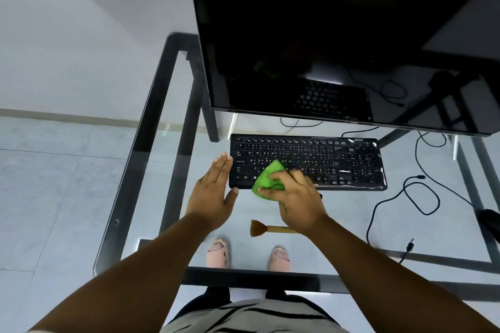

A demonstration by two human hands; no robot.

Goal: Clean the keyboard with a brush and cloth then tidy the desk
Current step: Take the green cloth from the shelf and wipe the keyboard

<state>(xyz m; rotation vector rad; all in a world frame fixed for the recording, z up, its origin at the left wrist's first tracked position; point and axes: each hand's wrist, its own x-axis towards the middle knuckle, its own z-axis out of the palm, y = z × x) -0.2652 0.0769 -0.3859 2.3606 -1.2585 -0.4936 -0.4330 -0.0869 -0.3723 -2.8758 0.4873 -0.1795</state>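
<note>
Pale floor tiles show through a glass desk with a dark frame, which fills most of the view. At twelve to one o'clock a large black monitor stands dark, its screen mirroring the keys below. Just under it, slightly right of centre, lies the black keyboard, flat on the glass. Black cables loop across the three o'clock side. The left hand, at nine o'clock of the keyboard, has straight fingers laid along the keyboard's left end, thumb spread at its near corner, gripping nothing. The right hand sits at the keyboard's near-left edge, fingers curled around a bunched green cloth pressed onto the lower-left keys. At six o'clock of that hand, the brush lies on the glass, bristles pointing to nine o'clock, its wooden handle partly hidden under the right wrist. Below, two feet in pink sandals show through the glass.
</note>
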